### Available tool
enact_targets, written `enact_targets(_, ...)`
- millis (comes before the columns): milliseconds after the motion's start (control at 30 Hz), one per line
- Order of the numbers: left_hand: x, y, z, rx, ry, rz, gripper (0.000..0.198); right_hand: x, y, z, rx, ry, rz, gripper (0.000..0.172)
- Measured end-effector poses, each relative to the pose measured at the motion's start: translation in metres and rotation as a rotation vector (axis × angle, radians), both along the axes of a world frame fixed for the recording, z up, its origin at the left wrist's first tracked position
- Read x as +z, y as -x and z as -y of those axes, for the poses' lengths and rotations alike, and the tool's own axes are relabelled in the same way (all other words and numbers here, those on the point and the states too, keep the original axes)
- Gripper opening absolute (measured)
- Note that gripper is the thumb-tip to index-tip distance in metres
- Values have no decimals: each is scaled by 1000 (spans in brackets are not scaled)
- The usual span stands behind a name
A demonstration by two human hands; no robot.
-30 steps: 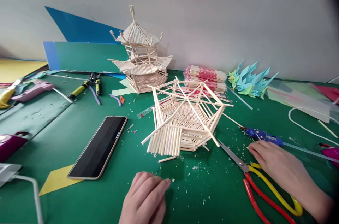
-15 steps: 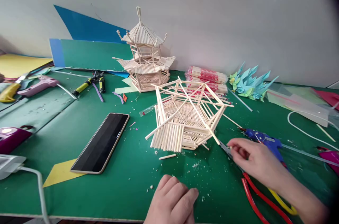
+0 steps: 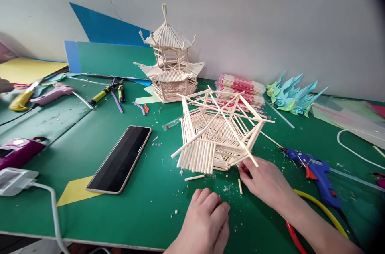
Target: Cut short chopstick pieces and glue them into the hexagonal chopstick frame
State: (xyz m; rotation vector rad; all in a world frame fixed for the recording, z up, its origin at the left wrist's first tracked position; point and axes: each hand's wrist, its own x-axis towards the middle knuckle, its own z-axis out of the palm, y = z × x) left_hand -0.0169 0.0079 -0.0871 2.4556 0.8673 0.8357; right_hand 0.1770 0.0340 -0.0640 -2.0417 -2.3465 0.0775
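An open six-sided frame of wooden sticks (image 3: 197, 158), with a row of short sticks on its near side, stands in the middle of the table. At its lower right edge is my right hand (image 3: 266, 180), fingers curled in under a jutting stick; what they pinch is hidden. Just left of those fingers lies a short stick piece (image 3: 240, 186). My left hand (image 3: 207, 216) rests on the table in front of the frame, loosely fisted, with no object showing. Another stick offcut (image 3: 194, 178) lies between it and the frame. Red-handled pliers (image 3: 293, 238) are mostly covered by my right forearm.
A finished stick pagoda (image 3: 171, 73) stands behind, beside bundled sticks (image 3: 240, 87) and folded-paper shapes (image 3: 294, 93). A blue glue gun (image 3: 315, 170) lies right, a phone (image 3: 120, 162) left. Far left are a pink glue gun (image 3: 54, 93) and another person's hand (image 3: 5, 85).
My right hand has moved left from the pliers' tips to the frame's lower right edge. A short stick piece now shows beside it. My left hand stays fisted; the view has shifted slightly.
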Motion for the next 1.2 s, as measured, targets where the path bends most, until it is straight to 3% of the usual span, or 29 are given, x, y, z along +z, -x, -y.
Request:
enact_targets(200,1,0,1,-4,51,-48,21,9,0,3,64,21,105,21)
enact_targets(367,-8,-2,4,42,-34,-31,19,9,0,1,114,77,83,23)
enact_targets(567,-21,-5,6,133,-55,163,21,10,-2,1,40,124,-3,19)
enact_targets(700,-22,-4,6,146,-30,237,21,17,-14,15,-13,172,-162,13)
enact_targets(833,-10,3,7,134,61,297,27,27,-7,42,-76,285,-699,20)
enact_targets(933,9,9,11,139,285,346,32,31,17,57,-204,279,-1100,25)
enact_targets(1000,23,12,13,162,802,509,36,30,34,59,-231,267,-1291,24)
enact_targets(1067,36,15,13,194,1123,644,35,27,46,57,-240,271,-1455,23)
enact_targets(1200,48,20,9,217,1366,754,30,22,60,54,-245,301,-1557,22)
